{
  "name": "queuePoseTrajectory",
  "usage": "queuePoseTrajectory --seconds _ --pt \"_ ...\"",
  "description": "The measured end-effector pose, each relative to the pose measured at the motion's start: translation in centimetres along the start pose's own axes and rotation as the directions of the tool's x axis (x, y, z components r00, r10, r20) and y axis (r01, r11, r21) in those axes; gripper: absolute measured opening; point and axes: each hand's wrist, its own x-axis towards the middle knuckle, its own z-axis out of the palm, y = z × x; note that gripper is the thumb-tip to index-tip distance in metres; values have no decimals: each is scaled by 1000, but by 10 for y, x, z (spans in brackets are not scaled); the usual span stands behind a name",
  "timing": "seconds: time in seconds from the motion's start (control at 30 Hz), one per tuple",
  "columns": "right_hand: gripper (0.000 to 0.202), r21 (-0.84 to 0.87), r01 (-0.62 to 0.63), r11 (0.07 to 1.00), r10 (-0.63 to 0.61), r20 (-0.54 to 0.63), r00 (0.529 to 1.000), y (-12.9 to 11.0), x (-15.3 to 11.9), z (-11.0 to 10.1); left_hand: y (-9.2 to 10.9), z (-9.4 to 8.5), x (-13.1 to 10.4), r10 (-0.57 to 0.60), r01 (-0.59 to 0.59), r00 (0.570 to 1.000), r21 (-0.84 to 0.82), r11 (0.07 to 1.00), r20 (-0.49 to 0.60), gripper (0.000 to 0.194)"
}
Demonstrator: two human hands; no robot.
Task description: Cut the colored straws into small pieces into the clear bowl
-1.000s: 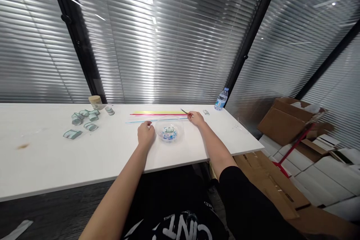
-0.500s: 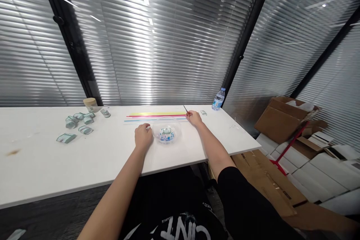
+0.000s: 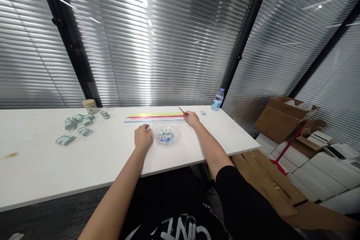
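Note:
My right hand point(image 3: 192, 118) is closed on a pair of scissors point(image 3: 182, 111), whose thin dark blades point up and to the left over the ends of the coloured strips. My left hand point(image 3: 143, 137), fingers curled, rests at the left side of a clear round bowl point(image 3: 177, 129). Whether it pinches something small there is too fine to see. Small blue and whitish bits point(image 3: 165, 137) lie inside the bowl, along with a green-marked piece point(image 3: 167, 132). Behind the bowl, long thin strips in yellow point(image 3: 152, 114), red point(image 3: 149, 117) and blue point(image 3: 137, 122) lie side by side across the white table point(image 3: 112, 157).
Several green-and-white packets point(image 3: 70, 123) lie at the left, near a lidded tub point(image 3: 90, 105). Beyond my right hand are another small packet point(image 3: 203, 113) and a water bottle point(image 3: 217, 100). Cardboard boxes point(image 3: 278, 118) and a red pole point(image 3: 291, 146) stand right of the table.
My right hand has shifted slightly left with the scissors, and the blades now reach further left over the strips. My left hand stays beside the bowl.

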Motion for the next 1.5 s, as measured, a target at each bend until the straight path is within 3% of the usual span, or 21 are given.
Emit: queuePoseTrajectory --seconds 0.67,0.9,1.0,1.23,1.5 --pt "25 162 85 983 -97 67 993 20 7 11 4 -3 -2 -27 27 1000 -13 1000 11 37" --pt "23 198 101 975 -120 87 989 17 9 16 5 -4 -3 -24 25 1000 -27 999 18 37" --pt "22 177 89 980 -104 78 992 13 8 16 5 -4 -3 -31 31 999 -28 999 18 37" --pt "26 17 -27 1000 28 -81 996 10 5 10 5 -4 -4 -22 22 999 -9 1000 23 37" --pt "25 -124 -31 992 24 -56 998 3 -2 7 7 -5 -5 -15 15 999 -4 1000 29 37"
